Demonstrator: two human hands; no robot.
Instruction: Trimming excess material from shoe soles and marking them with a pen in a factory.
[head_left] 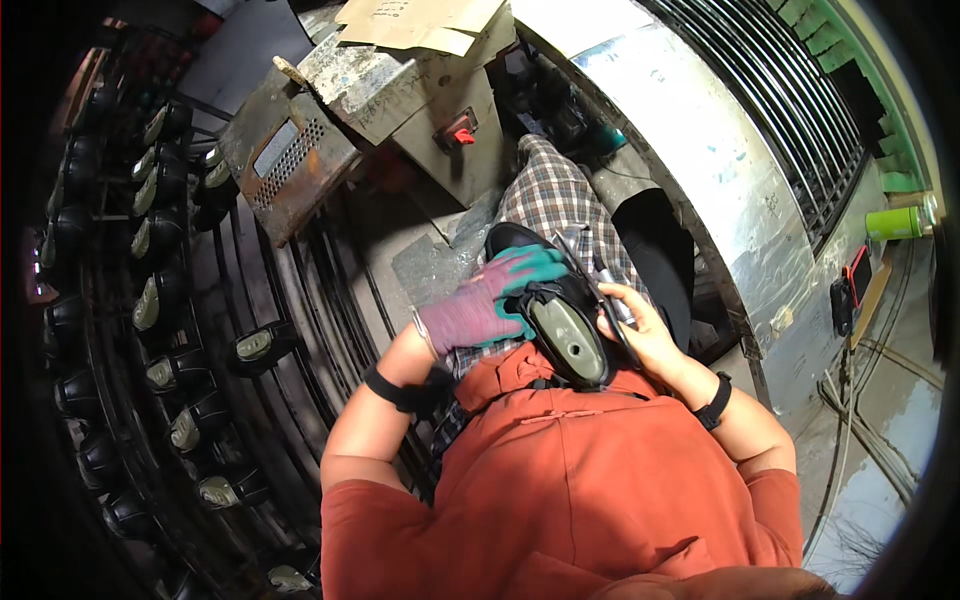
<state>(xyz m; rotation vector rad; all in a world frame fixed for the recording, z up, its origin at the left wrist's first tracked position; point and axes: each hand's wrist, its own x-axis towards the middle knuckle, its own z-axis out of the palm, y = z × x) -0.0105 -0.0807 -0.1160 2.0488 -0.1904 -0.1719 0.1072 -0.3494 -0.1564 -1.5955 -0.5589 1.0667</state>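
Note:
Against my lap rests a black shoe upper (508, 238) pulled over an olive-green shoe last (568, 338). The heel end of the last, with a small round hole, points toward my body. My left hand (497, 295), in a purple and teal knitted glove, grips the upper from the left. In my bare right hand (643, 328) is a dark long-handled metal tool (584, 268) resembling pincers, its metal head close to the shoe's right side. A silver cylindrical part (617, 300) shows by my right fingers. The palm side of my right hand is hidden.
Racks on the left carry several black shoes (262, 345) on lasts. Ahead stands a worn metal box (450, 125) with a red switch and cardboard (420, 18) on top. A metal bench (690, 110) with slats runs along the right, near a green can (893, 223).

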